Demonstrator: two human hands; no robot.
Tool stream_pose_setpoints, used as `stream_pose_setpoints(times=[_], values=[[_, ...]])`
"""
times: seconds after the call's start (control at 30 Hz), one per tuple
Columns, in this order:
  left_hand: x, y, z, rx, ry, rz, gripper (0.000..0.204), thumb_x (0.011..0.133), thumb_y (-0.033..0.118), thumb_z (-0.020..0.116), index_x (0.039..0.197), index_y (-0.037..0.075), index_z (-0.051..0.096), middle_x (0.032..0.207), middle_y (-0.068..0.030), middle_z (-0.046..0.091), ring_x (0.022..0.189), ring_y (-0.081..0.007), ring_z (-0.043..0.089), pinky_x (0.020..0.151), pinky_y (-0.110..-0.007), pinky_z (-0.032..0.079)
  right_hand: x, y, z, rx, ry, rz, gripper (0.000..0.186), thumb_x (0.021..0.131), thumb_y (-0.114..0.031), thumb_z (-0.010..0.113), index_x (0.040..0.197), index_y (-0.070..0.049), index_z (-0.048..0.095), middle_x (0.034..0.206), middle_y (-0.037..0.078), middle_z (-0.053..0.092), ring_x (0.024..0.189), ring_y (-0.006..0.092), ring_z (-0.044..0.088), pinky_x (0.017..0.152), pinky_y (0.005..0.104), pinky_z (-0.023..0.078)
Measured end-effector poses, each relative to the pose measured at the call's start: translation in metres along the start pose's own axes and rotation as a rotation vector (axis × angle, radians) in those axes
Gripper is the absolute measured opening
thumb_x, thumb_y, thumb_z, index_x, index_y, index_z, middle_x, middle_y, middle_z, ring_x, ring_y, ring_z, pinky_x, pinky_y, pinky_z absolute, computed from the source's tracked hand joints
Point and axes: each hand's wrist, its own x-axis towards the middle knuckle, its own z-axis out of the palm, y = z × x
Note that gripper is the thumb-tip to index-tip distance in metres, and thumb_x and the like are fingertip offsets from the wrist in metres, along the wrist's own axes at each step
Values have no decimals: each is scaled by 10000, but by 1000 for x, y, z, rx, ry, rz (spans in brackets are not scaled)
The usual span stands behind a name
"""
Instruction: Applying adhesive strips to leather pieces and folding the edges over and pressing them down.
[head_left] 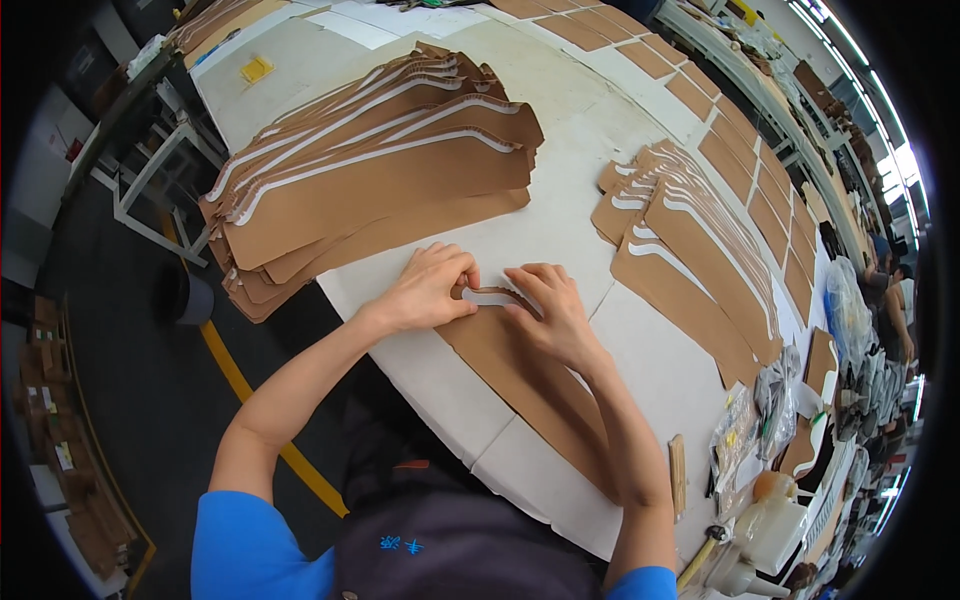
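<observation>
Piece in hand: long brown cardboard strip w/ a curved white cut-out band at its far end [520,375], flat on the white tabletop [560,210], running from the near edge up to the hands.
Left hand: left hand [428,290] curled, fingertips pinched on the strip's far end at the white band.
Right hand: right hand [552,310] palm down on the strip, fingers bent, pressing right beside the band. Both hands nearly touching.
Left pile: big fanned stack of same brown cardboard strips [375,175], far left of the tabletop.
Right pile: smaller fanned stack of brown strips w/ white bands [690,230], right of hands.
Progress: can't tell which pile is done; looks mid-run, one piece under work, many in both stacks.
Clutter: plastic bags, a white jug [775,525] at right edge.
</observation>
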Motion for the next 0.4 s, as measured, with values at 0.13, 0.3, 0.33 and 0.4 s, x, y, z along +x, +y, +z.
stream_pose_setpoints(times=[0.13, 0.3, 0.33, 0.4], values=[[-15, -3, 11, -61, 335, 169, 234, 831, 117, 804, 1014, 78, 664, 1009, -62, 633, 1077, -273, 587, 942, -413, 478, 22, -8, 18, 135, -222, 208, 255, 904, -153, 722, 1138, -55, 751, 1168, 83, 701, 1109, 299, 586, 983, 429, 420], [-56, 0, 35, 284, 499, 331, 270, 805, 114, 823, 1048, 64, 719, 1127, -90, 654, 1107, -274, 633, 942, -411, 524, 16, -4, 31, 89, -90, 170, 125, 891, -113, 761, 1006, -67, 762, 1032, 56, 705, 974, 275, 567, 926, 418, 435], [-59, 0, 38, 283, 501, 323, 270, 805, 114, 823, 1048, 64, 719, 1127, -90, 654, 1107, -274, 633, 942, -411, 524, 16, -5, 33, 91, -98, 167, 125, 891, -113, 761, 1006, -67, 762, 1032, 56, 705, 974, 275, 567, 926, 418, 435], [-61, 1, 41, 371, 492, 330, 326, 838, 102, 795, 1157, 75, 734, 1198, -100, 674, 1128, -281, 628, 953, -418, 523, 18, -9, 33, 59, -83, 197, 128, 910, -137, 763, 1024, -78, 764, 1051, 42, 709, 1026, 262, 559, 988, 429, 410]])
